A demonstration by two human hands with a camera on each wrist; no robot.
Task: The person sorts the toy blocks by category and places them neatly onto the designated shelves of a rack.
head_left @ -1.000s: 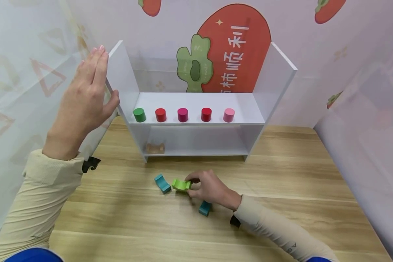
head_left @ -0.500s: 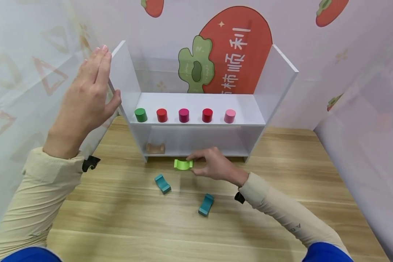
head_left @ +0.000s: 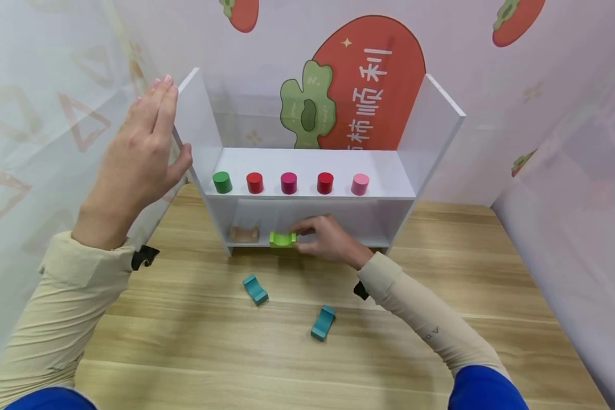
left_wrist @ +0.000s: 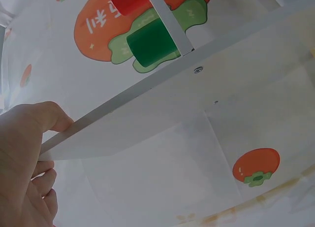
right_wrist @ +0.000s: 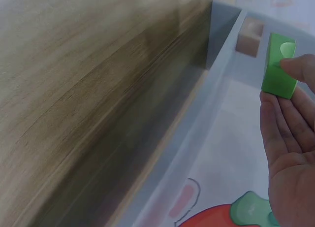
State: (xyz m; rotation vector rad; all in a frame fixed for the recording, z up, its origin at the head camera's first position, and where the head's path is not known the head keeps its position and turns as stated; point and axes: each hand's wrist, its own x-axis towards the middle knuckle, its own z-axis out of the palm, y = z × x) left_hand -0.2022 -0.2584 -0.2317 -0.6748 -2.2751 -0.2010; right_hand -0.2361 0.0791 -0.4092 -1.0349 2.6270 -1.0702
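1. Here's the right hand (head_left: pixel 330 239), thumb and fingertips clamped on the lime-green block (head_left: pixel 282 240), which sits at the tips of the fingers, hollow side up, at the front edge of the lower board (head_left: pixel 333 234). Whether block and board touch, I can't tell.
2. Over to the left hand (head_left: pixel 135 159): thumb on one side, fingers on the other, and the left side panel (head_left: pixel 197 108) of the white shelf caught between them.
3. Close neighbour! A plain wooden block (head_left: pixel 244 234) rests on that same lower board, just left of the right fingers and their load, a small gap between the two blocks.
4. Overhead, the upper board (head_left: pixel 307 158) roofs the space above the right fingertips, so the way in is from the front.
5. Up there, a row of cylinders: green (head_left: pixel 222 183), bright red (head_left: pixel 254 183) and magenta (head_left: pixel 288 183) up and to the left of those fingers, deep red (head_left: pixel 325 183) and pink (head_left: pixel 360 184) above and to the right, all standing apart.
6. To the far right of the fingers, the right side panel (head_left: pixel 443 131) closes off that end.
7. Nearer the body, two teal blocks lie on the wooden table (head_left: pixel 287 376): one (head_left: pixel 255 290) below-left of the right fingers, the other (head_left: pixel 323 323) below-right, both clear of the hand.
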